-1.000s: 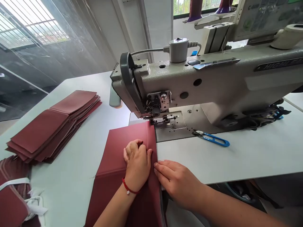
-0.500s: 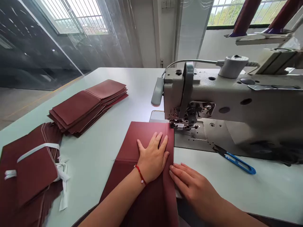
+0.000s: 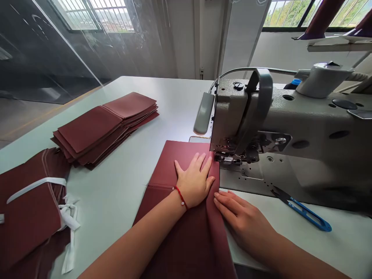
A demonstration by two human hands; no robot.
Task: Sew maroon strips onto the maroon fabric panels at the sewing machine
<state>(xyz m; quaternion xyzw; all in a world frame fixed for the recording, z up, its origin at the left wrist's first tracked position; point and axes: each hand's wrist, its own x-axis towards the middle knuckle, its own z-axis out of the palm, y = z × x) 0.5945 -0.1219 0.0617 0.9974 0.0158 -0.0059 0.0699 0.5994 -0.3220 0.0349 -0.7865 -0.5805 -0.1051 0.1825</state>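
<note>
A dark red leather-like panel [image 3: 186,236] lies on the table, its far right corner under the needle area of a grey sewing machine [image 3: 241,120]. My left hand [image 3: 194,180] rests flat on the panel with fingers spread, a red string bracelet at the wrist. Along the panel's right edge, my right hand [image 3: 244,217] lies with its fingers together and fingertips touching the edge; whether it grips the material is hard to tell. The panel's right strip is raised slightly in a fold near both hands.
Blue-handled thread snips [image 3: 309,215] lie right of my right hand. A stack of dark red pieces [image 3: 93,128] sits at the left on the white table [image 3: 101,205]. Nearer is a bundle [image 3: 29,209] tied with white strips. Thread cones stand at upper right.
The view has shifted, so the machine appears farther right and larger. The panel's far edge has moved farther in beside the presser foot, both hands travelling with it.
</note>
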